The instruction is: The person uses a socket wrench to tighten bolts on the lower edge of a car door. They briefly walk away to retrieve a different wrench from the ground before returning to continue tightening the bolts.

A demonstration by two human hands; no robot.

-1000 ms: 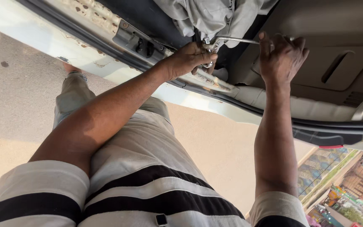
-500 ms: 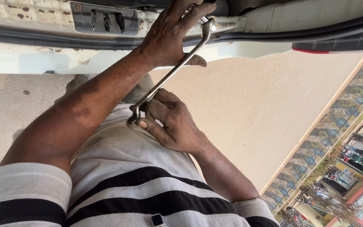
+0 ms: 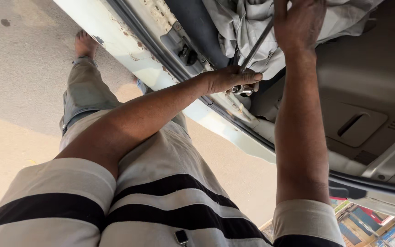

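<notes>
Above the rusty white sill [image 3: 129, 43] of the open vehicle, the left hand [image 3: 232, 78] closes around the lower socket end of a metal wheel wrench [image 3: 252, 50], while the right hand [image 3: 298, 25] grips its upper part beside the grey cloth [image 3: 234, 27].

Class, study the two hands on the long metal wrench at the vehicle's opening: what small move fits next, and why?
Probably a short turn of the wrench by the right hand. The left hand steadies its socket end low by the opening's edge, so the tool looks seated; the fastener is hidden.
</notes>
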